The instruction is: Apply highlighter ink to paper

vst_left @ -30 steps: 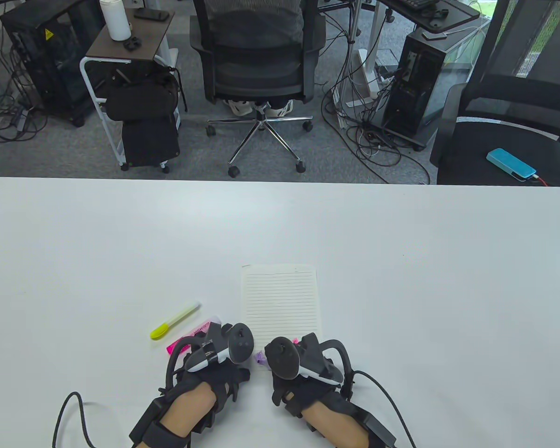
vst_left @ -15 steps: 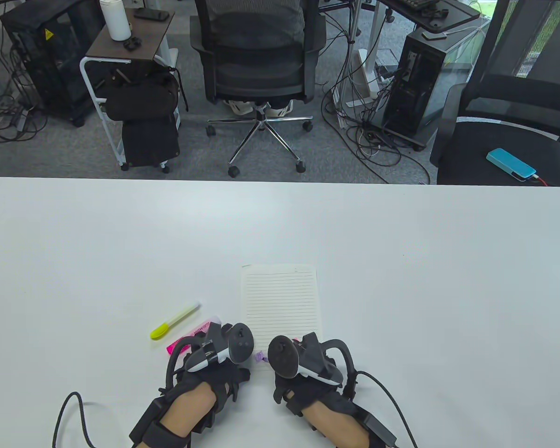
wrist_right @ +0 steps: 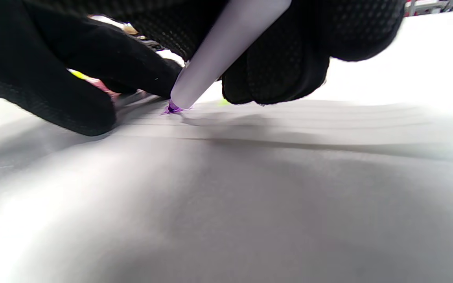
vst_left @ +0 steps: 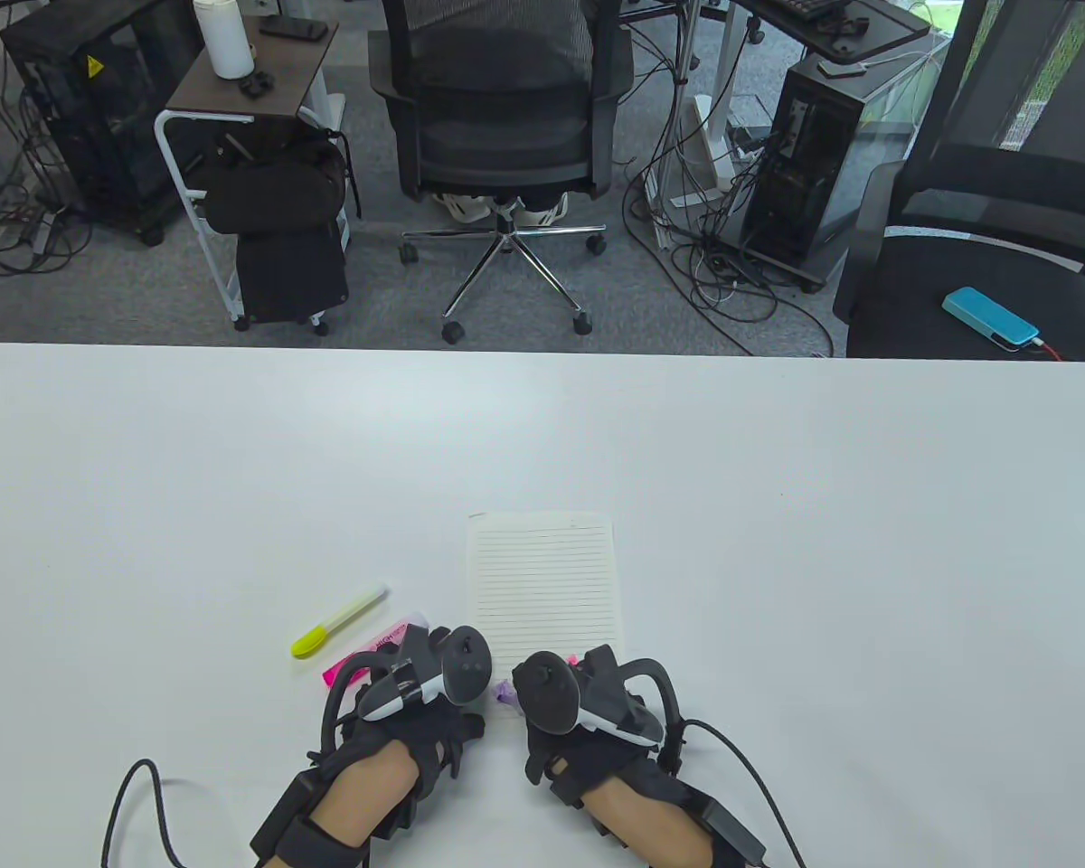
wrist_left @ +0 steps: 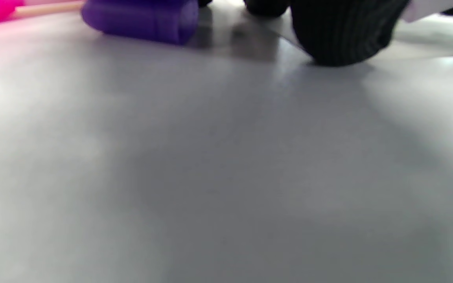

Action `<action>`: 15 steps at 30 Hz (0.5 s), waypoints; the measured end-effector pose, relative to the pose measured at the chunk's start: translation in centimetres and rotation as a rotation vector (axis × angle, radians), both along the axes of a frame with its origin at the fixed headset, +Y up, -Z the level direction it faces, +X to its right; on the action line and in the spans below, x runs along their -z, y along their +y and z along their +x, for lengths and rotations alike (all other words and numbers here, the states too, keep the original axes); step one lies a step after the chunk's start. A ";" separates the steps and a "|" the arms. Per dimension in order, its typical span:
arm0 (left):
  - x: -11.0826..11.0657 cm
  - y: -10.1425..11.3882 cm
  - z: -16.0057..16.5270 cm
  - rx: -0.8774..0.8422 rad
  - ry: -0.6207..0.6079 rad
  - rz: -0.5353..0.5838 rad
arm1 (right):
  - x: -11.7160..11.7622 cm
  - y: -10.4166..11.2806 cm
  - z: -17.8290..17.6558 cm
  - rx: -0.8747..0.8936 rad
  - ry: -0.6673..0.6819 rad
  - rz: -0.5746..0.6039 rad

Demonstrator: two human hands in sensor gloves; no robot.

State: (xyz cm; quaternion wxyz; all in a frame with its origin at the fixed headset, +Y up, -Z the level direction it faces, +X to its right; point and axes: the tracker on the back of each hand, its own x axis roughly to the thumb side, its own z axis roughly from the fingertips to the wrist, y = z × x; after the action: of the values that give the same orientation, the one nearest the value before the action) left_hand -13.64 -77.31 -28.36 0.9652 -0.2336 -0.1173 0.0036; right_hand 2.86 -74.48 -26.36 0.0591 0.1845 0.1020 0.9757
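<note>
A purple highlighter (wrist_right: 226, 43) is gripped between the curled fingers (wrist_right: 285, 67) of the right hand (vst_left: 588, 714), its tip pressed to the near left corner of the lined paper (vst_left: 542, 588), where a small purple mark (wrist_right: 172, 110) is seen. The paper lies flat on the white table (vst_left: 778, 506), near its front edge. The left hand (vst_left: 416, 705) is rested just left of the paper; how its fingers lie cannot be told, since they are largely hidden beneath the tracker. A purple cap (wrist_left: 140, 19) lies on the table beside that hand. A yellow highlighter (vst_left: 339, 620) and what appears to be a pink pack (vst_left: 371, 653) are seen further left.
</note>
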 end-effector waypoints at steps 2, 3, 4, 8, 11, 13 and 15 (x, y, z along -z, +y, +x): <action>0.0 0.0 0.0 0.001 0.000 0.000 | 0.2 0.0 0.1 -0.009 -0.005 0.018; 0.0 0.0 0.0 0.000 0.000 0.000 | 0.3 -0.1 0.2 0.006 0.001 0.006; 0.0 0.0 0.0 0.002 -0.001 0.000 | 0.3 -0.2 0.2 0.031 0.019 -0.011; 0.0 0.0 0.0 0.001 -0.001 0.000 | 0.5 -0.5 0.1 0.053 0.033 -0.008; 0.0 0.0 0.0 0.001 0.000 0.000 | 0.3 0.0 0.2 0.030 0.038 -0.059; 0.0 0.0 0.0 0.001 0.000 0.000 | 0.2 0.1 0.1 0.024 0.042 -0.060; 0.0 0.0 0.0 0.002 0.000 0.000 | 0.3 0.0 0.1 0.033 0.042 -0.042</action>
State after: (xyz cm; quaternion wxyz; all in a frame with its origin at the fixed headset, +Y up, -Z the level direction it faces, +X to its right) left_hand -13.63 -77.30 -28.36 0.9652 -0.2336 -0.1172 0.0028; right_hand 2.93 -74.53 -26.68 0.0768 0.2053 0.1208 0.9682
